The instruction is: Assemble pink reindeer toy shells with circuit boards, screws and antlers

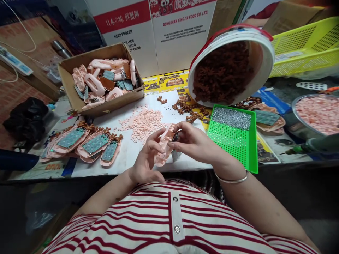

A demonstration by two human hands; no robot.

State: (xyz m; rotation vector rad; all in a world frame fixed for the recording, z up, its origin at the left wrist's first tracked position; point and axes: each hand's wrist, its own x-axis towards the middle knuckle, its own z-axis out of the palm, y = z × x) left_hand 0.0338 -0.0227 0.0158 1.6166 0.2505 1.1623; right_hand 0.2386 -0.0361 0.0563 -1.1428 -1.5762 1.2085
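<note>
A pink plastic shell (pixel 163 148) is tilted on its edge above the white work surface. My left hand (pixel 144 158) is closed round its left side, thumb low. At the shell's upper right, my right hand (pixel 193 141) grips its edge and pinches a small dark part (pixel 175 137). A greyish piece (pixel 176 155) shows just below those fingers; what it is I cannot tell. Just beyond my hands spreads a pile of small pink plastic pieces (pixel 145 121). To the left lie several pink shells with green circuit boards (pixel 95 144) and brown antler-shaped parts on top.
A cardboard box (pixel 106 106) of pink shells and boards stands back left. A tipped white bucket (pixel 267 53) holds brown antler-shaped parts. On the right are a green tray (pixel 233 144) with small metal screws, a metal bowl (pixel 296 109) of pink pieces and a yellow basket (pixel 304 61).
</note>
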